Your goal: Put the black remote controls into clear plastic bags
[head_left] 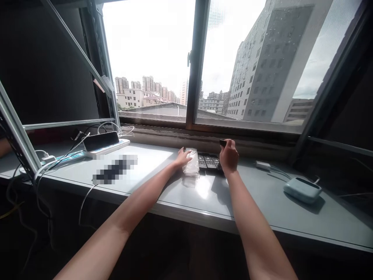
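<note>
My left hand (183, 157) rests on the grey table (163, 182), its fingers lying against a clear plastic bag (191, 165). Just right of the bag lie dark, keypad-like black items (208, 161) in a row. My right hand (229, 155) is raised slightly above them, fingers pinched on a small dark object (223, 142) that I cannot name.
A phone (100, 140) lies on a white power strip (109, 148) with several cables at the left. A pale blue case (302, 189) and a white adapter (263, 165) sit at the right. A metal shelf frame (17, 132) stands left; the window (192, 62) is behind.
</note>
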`<state>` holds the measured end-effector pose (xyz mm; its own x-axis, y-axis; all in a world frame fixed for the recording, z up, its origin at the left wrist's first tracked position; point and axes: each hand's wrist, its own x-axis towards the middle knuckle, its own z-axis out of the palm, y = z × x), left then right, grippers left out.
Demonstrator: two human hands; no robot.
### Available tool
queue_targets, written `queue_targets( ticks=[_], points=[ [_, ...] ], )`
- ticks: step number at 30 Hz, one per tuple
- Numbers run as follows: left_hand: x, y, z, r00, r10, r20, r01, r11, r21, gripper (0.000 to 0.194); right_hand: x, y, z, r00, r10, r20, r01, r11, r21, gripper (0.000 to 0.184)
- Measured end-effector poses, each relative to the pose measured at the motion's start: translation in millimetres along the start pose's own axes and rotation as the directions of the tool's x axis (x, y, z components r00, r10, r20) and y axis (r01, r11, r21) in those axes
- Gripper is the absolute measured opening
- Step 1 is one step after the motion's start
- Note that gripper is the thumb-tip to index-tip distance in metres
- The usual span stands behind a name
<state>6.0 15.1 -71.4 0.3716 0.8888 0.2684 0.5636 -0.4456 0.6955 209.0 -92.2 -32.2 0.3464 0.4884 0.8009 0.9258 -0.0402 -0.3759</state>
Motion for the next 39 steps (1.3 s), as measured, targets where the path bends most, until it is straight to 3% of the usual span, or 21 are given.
queue_targets(
  ticks=[2, 5, 11, 15, 18, 23, 29, 34, 39],
  points=[
    [-0.6, 4.2, -3.6, 0.996, 0.078, 0.047, -0.081, 0.995, 0.065, 0.046, 0.7, 1.2, -0.4, 0.998, 0.065, 0.024, -0.064, 0.997, -0.039, 0.022],
    [-1.3, 8.7, -5.1, 0.963, 0.198, 0.184, -0.204, 0.979, 0.013, 0.044, 1.6, 1.3, -0.1, 0.991, 0.12, 0.06, -0.116, 0.99, -0.079, 0.021],
    [-5.8, -2.7, 5.9, 0.915, 0.079, 0.395, -0.164, 0.969, 0.186, 0.059, -1.6, -0.7, 0.5, 0.976, 0.165, 0.14, -0.146, 0.979, -0.14, 0.019],
    [-7.6, -9.2, 5.5, 0.904, 0.134, 0.406, -0.194, 0.975, 0.111, 0.065, -10.4, 5.7, -2.9, 0.956, 0.205, 0.21, -0.17, 0.97, -0.173, 0.019],
    [-10.5, -5.4, 1.4, 0.904, 0.102, 0.415, -0.181, 0.971, 0.157, 0.063, -17.7, 11.2, -5.6, 0.932, 0.21, 0.296, -0.149, 0.965, -0.214, 0.021],
    [-18.1, 5.9, -5.5, 0.941, 0.051, 0.333, -0.135, 0.963, 0.234, 0.057, -19.4, 9.0, -9.8, 0.882, 0.282, 0.377, -0.188, 0.945, -0.267, 0.034],
    [-22.5, 14.4, -12.3, 0.943, 0.114, 0.314, -0.213, 0.928, 0.304, 0.044, -12.8, 3.4, -15.6, 0.72, 0.548, 0.427, -0.396, 0.829, -0.396, 0.042],
    [-19.6, 16.9, -16.7, 0.948, 0.112, 0.299, -0.238, 0.873, 0.425, 0.047, -10.8, 5.9, -17.7, 0.724, 0.553, 0.412, -0.395, 0.823, -0.408, 0.042],
    [-16.0, 9.6, -15.7, 0.935, 0.122, 0.334, -0.246, 0.901, 0.359, 0.046, -12.1, 8.4, -15.8, 0.745, 0.528, 0.407, -0.351, 0.83, -0.434, 0.04]
  ],
)
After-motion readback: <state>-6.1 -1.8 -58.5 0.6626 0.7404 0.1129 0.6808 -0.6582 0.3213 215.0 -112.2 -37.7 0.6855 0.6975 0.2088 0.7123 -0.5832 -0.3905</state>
